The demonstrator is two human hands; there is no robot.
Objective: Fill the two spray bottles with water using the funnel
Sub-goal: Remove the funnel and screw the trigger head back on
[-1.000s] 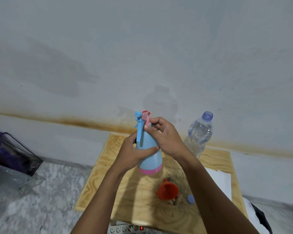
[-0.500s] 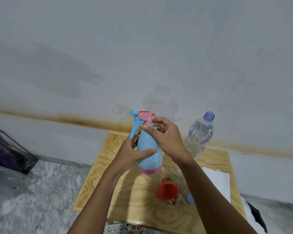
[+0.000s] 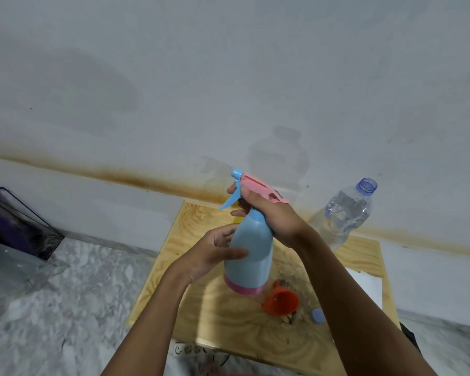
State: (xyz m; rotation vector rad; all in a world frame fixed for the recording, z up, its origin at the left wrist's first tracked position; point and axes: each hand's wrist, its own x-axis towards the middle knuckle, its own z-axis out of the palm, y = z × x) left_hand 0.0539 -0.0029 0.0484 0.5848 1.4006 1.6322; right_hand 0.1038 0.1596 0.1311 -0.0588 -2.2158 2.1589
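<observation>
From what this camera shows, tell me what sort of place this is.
Probably a plain room at home, used as a makeshift work spot: a stained wall, a marble-patterned floor, a low plywood table, and a power strip underneath.

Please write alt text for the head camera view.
Two bare hands hold a blue spray bottle above a wooden table: left hand on the body, right hand around the pink spray head. An orange funnel lies below.
</observation>
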